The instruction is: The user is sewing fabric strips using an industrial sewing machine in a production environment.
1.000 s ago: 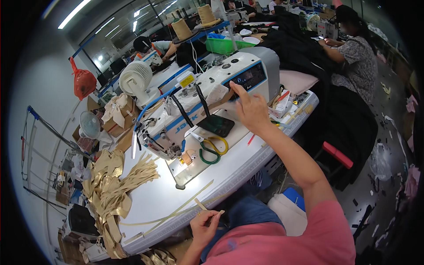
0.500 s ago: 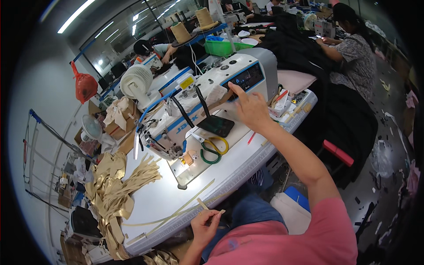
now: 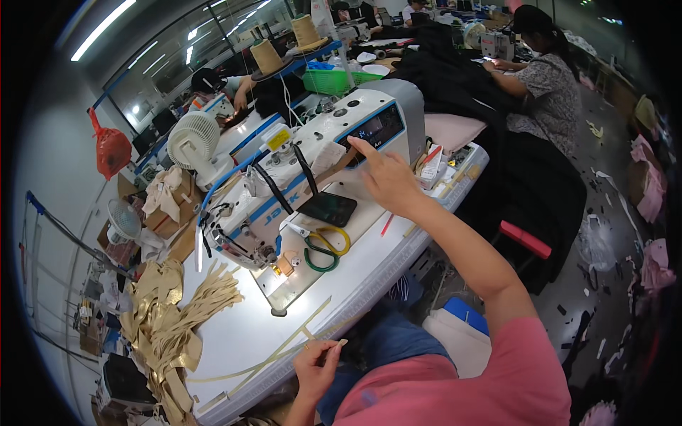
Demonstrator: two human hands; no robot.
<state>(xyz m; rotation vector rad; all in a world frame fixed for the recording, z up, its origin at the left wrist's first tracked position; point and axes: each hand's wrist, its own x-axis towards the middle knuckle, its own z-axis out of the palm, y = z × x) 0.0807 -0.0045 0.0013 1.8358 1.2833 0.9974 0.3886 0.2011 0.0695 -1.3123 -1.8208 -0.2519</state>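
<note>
Behind the right hand point(image 3: 387, 181) stands the sewing machine's control panel point(image 3: 375, 131), fingertip touching.

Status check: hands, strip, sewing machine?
Right hand open, fingers at sewing machine panel. Left hand pinching thin tan strip at table edge. Scissors and phone lie between.

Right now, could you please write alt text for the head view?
A person's right hand reaches to a white sewing machine's control panel, while the left hand pinches a thin beige strip at the table edge. Scissors and a phone lie nearby.
</note>
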